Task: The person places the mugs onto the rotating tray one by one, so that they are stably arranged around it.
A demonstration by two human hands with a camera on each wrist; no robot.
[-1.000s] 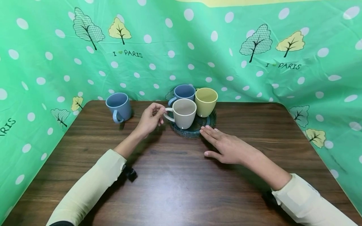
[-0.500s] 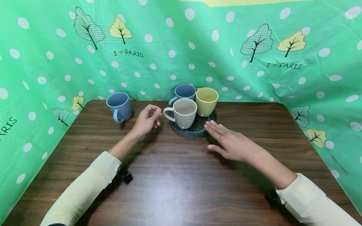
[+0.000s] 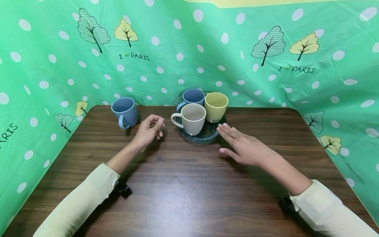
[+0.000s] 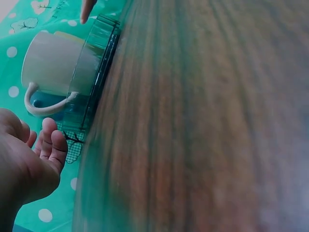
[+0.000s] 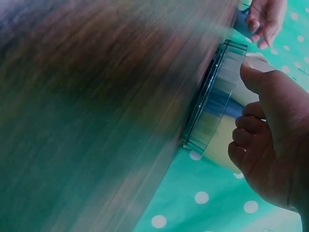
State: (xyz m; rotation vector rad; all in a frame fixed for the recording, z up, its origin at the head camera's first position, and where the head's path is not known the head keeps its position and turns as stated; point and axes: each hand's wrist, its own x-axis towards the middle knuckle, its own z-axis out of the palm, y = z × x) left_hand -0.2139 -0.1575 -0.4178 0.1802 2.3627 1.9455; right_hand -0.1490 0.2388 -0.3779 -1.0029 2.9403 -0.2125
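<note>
A white mug [image 3: 193,120], a yellow mug [image 3: 216,107] and a blue mug [image 3: 193,96] stand grouped in a round clear glass dish [image 3: 204,140]. The white mug's handle points left. To its left, my left hand [image 3: 146,133] hovers apart from that handle, fingers loosely bent and holding nothing. My right hand [image 3: 247,146] is at the dish's right side with fingers extended; whether the fingertips touch the rim I cannot tell. In the left wrist view the white mug [image 4: 55,63] shows through the dish's glass wall.
Another blue mug [image 3: 125,112] stands on the wooden table [image 3: 183,194] at the back left, beyond my left hand. A green dotted curtain [image 3: 189,46] hangs behind the table and along its sides.
My left hand has let go of the white mug's handle and drawn back left and toward me. The right hand has shifted slightly right and away from me. The mugs stay put.
</note>
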